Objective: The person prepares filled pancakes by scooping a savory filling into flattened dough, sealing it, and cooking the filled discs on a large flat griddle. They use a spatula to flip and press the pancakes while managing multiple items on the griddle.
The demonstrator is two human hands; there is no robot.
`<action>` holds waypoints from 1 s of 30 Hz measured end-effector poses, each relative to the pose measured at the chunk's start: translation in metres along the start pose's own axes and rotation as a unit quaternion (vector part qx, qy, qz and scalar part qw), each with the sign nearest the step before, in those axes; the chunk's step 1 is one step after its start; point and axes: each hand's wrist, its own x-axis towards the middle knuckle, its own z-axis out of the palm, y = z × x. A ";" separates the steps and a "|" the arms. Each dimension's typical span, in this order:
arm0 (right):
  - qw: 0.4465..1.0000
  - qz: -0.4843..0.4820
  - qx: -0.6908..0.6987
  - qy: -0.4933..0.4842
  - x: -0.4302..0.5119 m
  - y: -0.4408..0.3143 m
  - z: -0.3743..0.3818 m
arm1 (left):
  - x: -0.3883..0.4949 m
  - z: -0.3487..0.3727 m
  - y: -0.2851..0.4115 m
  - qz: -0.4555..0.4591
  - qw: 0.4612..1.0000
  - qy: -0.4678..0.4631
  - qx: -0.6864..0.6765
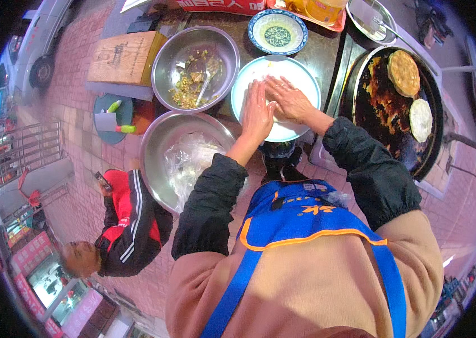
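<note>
Both of my hands lie flat with fingers together over a round, pale plate or board (278,134) in front of me. My left hand (258,110) points away from me, its fingertips near those of my right hand (289,99), which slants in from the right. Something pale, perhaps dough, shows a little between the palms; the hands hide most of it. On the left, a steel bowl (168,46) holds chopped filling (187,91) and a spoon (202,92). A browned flatbread (404,73) and a pale one (421,120) lie on a black round griddle (383,126) at the right.
Nearer on the left stands a larger steel bowl (153,148) with clear plastic (187,162). A cleaver (106,122) rests on a round board (124,107) beside a wooden box (122,57). Beyond the plate is a blue-rimmed dish (259,25). A person (130,224) with a phone is at left.
</note>
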 end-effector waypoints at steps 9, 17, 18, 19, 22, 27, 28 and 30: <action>0.998 -0.032 -0.032 -0.041 -0.003 0.035 -0.023 | 0.040 0.011 -0.022 0.154 0.978 -0.129 0.060; 0.961 0.270 -0.060 -0.015 -0.037 -0.019 -0.002 | 0.045 0.013 -0.021 0.215 0.957 -0.178 0.075; 0.962 0.266 -0.056 0.038 -0.040 -0.023 -0.001 | 0.046 0.014 -0.022 0.227 0.955 -0.170 0.086; 0.959 0.273 -0.055 0.049 -0.043 -0.028 0.000 | 0.046 0.016 -0.022 0.227 0.955 -0.169 0.089; 0.955 0.288 -0.066 0.023 -0.042 -0.028 -0.004 | 0.043 0.019 -0.024 0.211 0.958 -0.168 0.100; 0.988 0.153 -0.021 0.023 -0.016 -0.010 -0.010 | 0.020 0.034 -0.020 0.034 0.987 -0.125 0.098; 0.992 0.121 -0.020 0.015 -0.011 -0.005 -0.010 | 0.020 0.036 -0.021 0.027 0.986 -0.142 0.085; 0.996 0.083 0.012 0.035 -0.007 0.002 -0.010 | 0.022 0.036 -0.023 0.043 0.993 -0.083 -0.071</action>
